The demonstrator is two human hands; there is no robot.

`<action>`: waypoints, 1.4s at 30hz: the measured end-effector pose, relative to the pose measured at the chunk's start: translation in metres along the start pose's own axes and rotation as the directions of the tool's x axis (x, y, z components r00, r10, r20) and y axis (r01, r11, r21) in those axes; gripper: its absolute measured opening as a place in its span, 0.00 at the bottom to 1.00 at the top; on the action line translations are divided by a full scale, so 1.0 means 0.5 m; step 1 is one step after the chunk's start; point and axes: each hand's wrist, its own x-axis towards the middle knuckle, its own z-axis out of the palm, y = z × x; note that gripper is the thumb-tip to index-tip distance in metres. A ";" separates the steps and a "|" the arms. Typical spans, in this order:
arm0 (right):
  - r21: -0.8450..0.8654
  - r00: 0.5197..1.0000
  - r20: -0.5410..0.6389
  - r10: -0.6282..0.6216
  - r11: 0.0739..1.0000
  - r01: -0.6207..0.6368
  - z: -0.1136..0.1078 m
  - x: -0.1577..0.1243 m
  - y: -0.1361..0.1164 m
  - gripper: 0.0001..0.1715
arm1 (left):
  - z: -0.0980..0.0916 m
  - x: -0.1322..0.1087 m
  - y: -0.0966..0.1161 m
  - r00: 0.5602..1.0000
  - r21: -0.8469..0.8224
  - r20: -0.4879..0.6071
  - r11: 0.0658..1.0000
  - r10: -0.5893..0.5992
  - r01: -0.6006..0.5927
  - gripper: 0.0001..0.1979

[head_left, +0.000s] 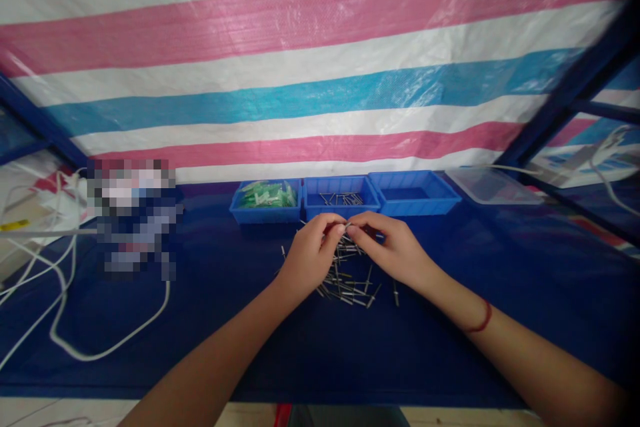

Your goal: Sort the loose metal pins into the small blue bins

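My left hand (316, 247) and my right hand (393, 243) meet fingertip to fingertip just in front of the middle bin. Both are closed in a pinch on a small metal piece, which looks like a blind rivet (347, 225); the fingers cover most of it. Below and between the hands lies a loose pile of blind rivets (345, 290), thin metal pins with paler sleeves, pointing every way. One single rivet (397, 293) rests apart, under my right wrist. Inside the middle blue bin (313, 201) are several similar rivets (345, 199).
Left of the middle bin, a blue bin (265, 215) holds green-and-clear plastic packets (267, 194). Another blue bin (420, 205) stands on the right, beside a clear plastic lid (493, 187). White cables (100, 355) loop across the left of the blue table (320, 360). Behind hangs a striped sheet (300, 100).
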 end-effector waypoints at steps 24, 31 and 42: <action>0.288 0.994 -0.036 0.107 0.953 -0.092 0.002 -0.004 -0.001 0.08 | 0.004 -0.006 0.006 0.993 -0.022 0.113 0.999 -0.032 0.035 0.10; 0.110 0.998 -0.062 -0.001 0.994 0.008 -0.013 -0.001 -0.017 0.06 | -0.013 0.000 0.006 0.995 -0.051 0.051 0.995 -0.086 0.088 0.09; -0.386 0.955 -0.257 -0.150 0.921 0.041 -0.031 0.033 0.043 0.11 | -0.029 -0.002 0.003 0.999 0.111 0.039 0.994 -0.029 0.025 0.15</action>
